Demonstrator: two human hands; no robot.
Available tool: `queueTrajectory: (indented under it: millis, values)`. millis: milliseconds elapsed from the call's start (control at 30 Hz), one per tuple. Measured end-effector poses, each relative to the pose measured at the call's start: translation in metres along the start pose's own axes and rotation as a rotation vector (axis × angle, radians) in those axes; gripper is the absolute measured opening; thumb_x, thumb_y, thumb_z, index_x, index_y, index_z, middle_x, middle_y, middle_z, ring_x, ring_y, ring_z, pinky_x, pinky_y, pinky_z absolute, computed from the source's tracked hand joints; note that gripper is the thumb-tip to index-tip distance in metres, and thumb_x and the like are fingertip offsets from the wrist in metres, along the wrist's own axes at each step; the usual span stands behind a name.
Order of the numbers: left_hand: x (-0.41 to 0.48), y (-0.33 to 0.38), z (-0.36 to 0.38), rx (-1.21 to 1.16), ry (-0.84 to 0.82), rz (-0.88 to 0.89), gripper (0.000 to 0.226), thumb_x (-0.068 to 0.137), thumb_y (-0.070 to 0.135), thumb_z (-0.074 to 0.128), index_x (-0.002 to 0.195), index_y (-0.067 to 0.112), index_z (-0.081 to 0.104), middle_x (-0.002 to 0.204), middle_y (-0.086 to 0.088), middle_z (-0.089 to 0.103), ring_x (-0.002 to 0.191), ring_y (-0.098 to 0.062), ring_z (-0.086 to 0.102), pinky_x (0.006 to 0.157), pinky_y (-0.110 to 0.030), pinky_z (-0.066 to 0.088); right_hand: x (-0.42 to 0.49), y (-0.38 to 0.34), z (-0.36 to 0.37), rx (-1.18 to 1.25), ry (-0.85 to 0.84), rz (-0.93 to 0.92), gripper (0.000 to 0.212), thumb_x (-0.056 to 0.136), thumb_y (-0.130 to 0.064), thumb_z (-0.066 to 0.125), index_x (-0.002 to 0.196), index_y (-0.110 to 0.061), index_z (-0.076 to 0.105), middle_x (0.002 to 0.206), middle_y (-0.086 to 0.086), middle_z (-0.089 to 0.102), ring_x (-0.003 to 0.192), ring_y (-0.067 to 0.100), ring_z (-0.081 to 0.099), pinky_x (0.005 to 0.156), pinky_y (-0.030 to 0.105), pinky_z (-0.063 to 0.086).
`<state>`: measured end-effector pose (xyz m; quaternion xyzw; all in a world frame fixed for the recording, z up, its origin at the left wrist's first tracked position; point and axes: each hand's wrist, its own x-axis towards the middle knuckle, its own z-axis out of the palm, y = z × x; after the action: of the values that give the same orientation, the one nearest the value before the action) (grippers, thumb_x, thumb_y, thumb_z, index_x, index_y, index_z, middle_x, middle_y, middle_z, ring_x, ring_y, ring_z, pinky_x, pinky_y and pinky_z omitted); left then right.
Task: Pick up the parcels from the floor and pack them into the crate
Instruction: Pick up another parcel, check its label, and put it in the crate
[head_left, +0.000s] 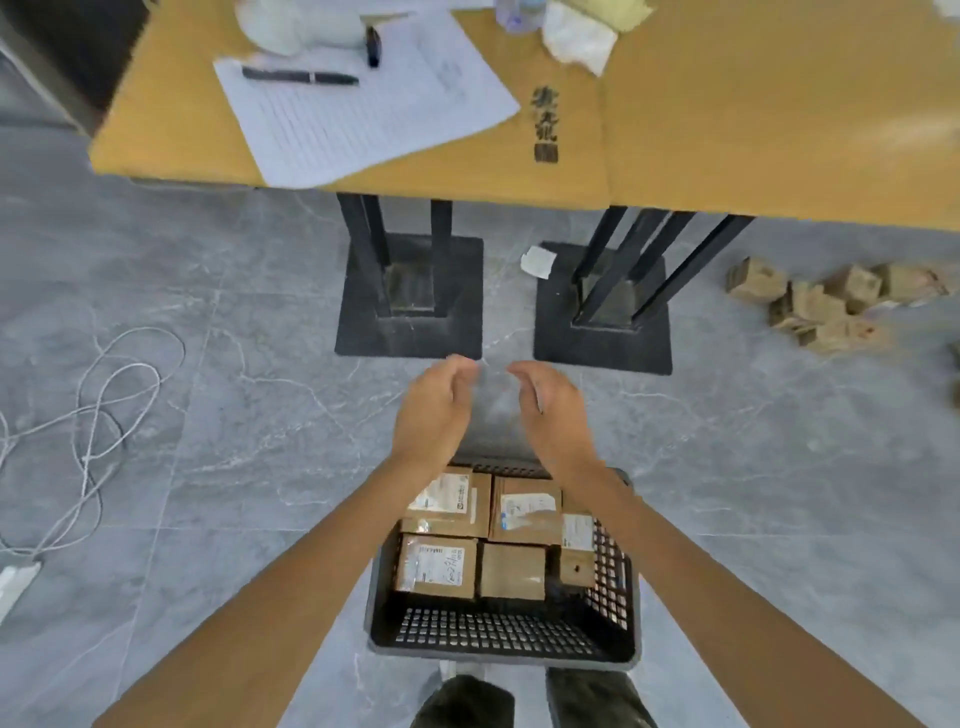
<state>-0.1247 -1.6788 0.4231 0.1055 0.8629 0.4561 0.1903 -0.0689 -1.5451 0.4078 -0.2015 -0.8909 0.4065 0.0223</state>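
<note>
A black perforated crate (498, 631) stands on the grey floor right in front of my feet. Several brown cardboard parcels (441, 566) with white labels lie packed flat in its far half; its near part is bare. My left hand (434, 410) and my right hand (553, 410) hover side by side above the crate's far edge, palms facing each other, fingers loosely curved, holding nothing. A heap of loose brown parcels (821, 306) lies on the floor at the far right.
A wooden table (727, 156) with papers, pens and tissues spans the top, on black pedestal bases (410, 306). A white cable (88, 415) coils on the floor at left. A paper scrap (537, 261) lies between the bases.
</note>
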Motion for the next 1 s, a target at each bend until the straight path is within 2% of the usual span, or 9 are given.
queueTrajectory:
  millis: [67,167,300,500,600,767,833,933,1000]
  values:
    - [0.0,0.071,-0.03,0.047,0.051,0.131,0.026,0.095,0.009,0.043,0.111,0.016,0.062,0.107,0.003,0.065,0.102,-0.014,0.059,0.088,-0.035,0.049,0.007,-0.045,-0.059,0.01,0.102,-0.053,0.027,0.097,-0.009,0.044,0.112,-0.01,0.066,0.114,0.004,0.066,0.111,0.02,0.055,0.092,0.021,0.04]
    - [-0.011,0.174,-0.073,0.171,0.023,0.331,0.03,0.095,0.009,0.043,0.119,0.019,0.058,0.118,0.004,0.062,0.112,-0.012,0.055,0.093,-0.034,0.047,0.004,-0.112,-0.154,0.014,0.267,-0.154,0.024,0.094,-0.003,0.047,0.102,-0.005,0.069,0.105,0.007,0.068,0.101,0.011,0.054,0.084,0.008,0.036]
    - [-0.04,0.3,-0.131,0.258,0.064,0.527,0.034,0.095,0.009,0.043,0.124,0.022,0.055,0.125,0.007,0.058,0.117,-0.01,0.048,0.089,-0.022,0.038,-0.017,-0.19,-0.274,-0.015,0.4,-0.269,0.023,0.094,-0.002,0.047,0.1,-0.01,0.069,0.106,0.005,0.067,0.106,0.022,0.054,0.09,0.027,0.042]
    - [-0.093,0.452,-0.178,0.202,0.212,0.799,0.034,0.095,0.011,0.042,0.125,0.025,0.053,0.123,0.009,0.057,0.117,-0.01,0.046,0.091,-0.029,0.042,-0.065,-0.267,-0.423,-0.026,0.603,-0.373,0.023,0.096,-0.007,0.046,0.102,-0.014,0.068,0.108,-0.001,0.065,0.106,0.015,0.052,0.088,0.011,0.033]
    - [-0.116,0.5,-0.174,0.177,0.254,0.892,0.034,0.095,0.013,0.042,0.126,0.024,0.051,0.124,0.008,0.057,0.119,-0.011,0.046,0.096,-0.031,0.04,-0.092,-0.28,-0.468,-0.025,0.67,-0.39,0.024,0.096,-0.01,0.045,0.102,-0.017,0.067,0.109,-0.002,0.065,0.11,0.018,0.053,0.09,0.02,0.036]
    - [-0.146,0.542,-0.146,0.224,0.275,1.011,0.034,0.095,0.012,0.044,0.127,0.02,0.052,0.126,0.006,0.056,0.114,-0.015,0.049,0.093,-0.032,0.043,-0.132,-0.279,-0.51,-0.087,0.726,-0.388,0.023,0.097,-0.011,0.046,0.109,-0.013,0.065,0.114,0.001,0.063,0.108,0.019,0.05,0.078,0.007,0.031]
    - [-0.152,0.551,-0.132,0.234,0.276,1.051,0.034,0.094,0.011,0.044,0.126,0.019,0.053,0.127,0.004,0.055,0.119,-0.014,0.047,0.097,-0.028,0.037,-0.147,-0.272,-0.52,-0.116,0.725,-0.398,0.024,0.097,-0.011,0.046,0.114,-0.011,0.063,0.116,0.002,0.062,0.113,0.018,0.047,0.082,0.0,0.032]
    - [-0.158,0.56,-0.111,0.246,0.26,1.096,0.037,0.095,0.006,0.042,0.128,0.017,0.053,0.127,0.002,0.056,0.12,-0.014,0.044,0.1,-0.03,0.037,-0.167,-0.252,-0.534,-0.159,0.723,-0.354,0.027,0.099,-0.017,0.044,0.122,-0.016,0.058,0.121,-0.003,0.06,0.119,0.013,0.045,0.092,0.015,0.036]
    - [-0.164,0.563,-0.098,0.246,0.231,1.112,0.037,0.095,0.005,0.041,0.129,0.017,0.052,0.126,0.001,0.055,0.12,-0.015,0.044,0.1,-0.033,0.038,-0.181,-0.235,-0.542,-0.169,0.726,-0.304,0.028,0.099,-0.02,0.044,0.125,-0.017,0.055,0.121,-0.005,0.059,0.119,0.013,0.045,0.091,0.017,0.033]
